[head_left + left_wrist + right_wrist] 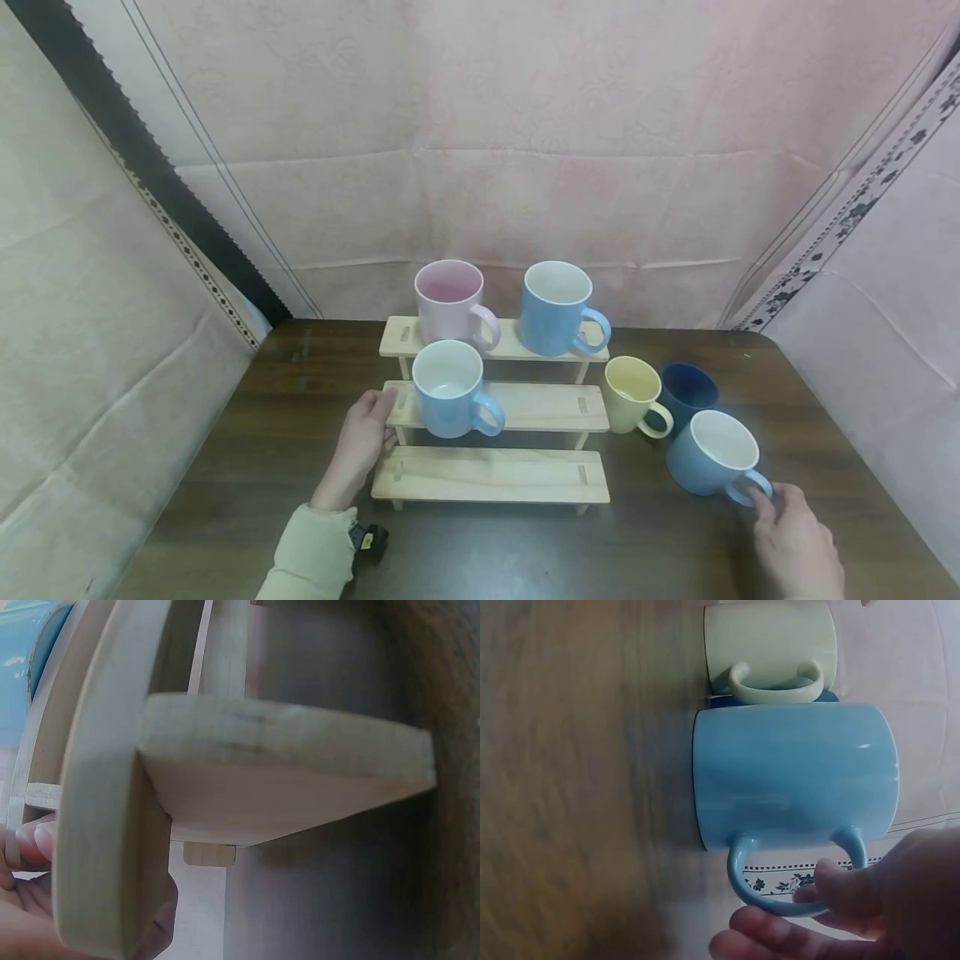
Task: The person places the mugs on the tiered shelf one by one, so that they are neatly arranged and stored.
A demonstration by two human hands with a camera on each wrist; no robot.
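Observation:
A three-step wooden rack point(495, 475) stands in the middle of the table. My left hand point(367, 429) holds the left end of its middle step; in the left wrist view, the rack's boards hide part of the fingers point(45, 840). At the right, my right hand point(798, 533) pinches the handle of a light blue mug point(708, 458) between thumb and fingers. That handle point(739, 881) shows clearly in the right wrist view. Directly behind this mug are a dark blue mug point(686, 392) and a pale yellow mug point(626, 404).
On the rack's top step stand a lilac mug point(442, 312) at left and a blue mug point(551, 317) at right. Another light blue mug point(446, 404) sits on the middle step, near my left hand. Pale cloth point(555, 167) hangs behind the dark wooden table point(300, 450).

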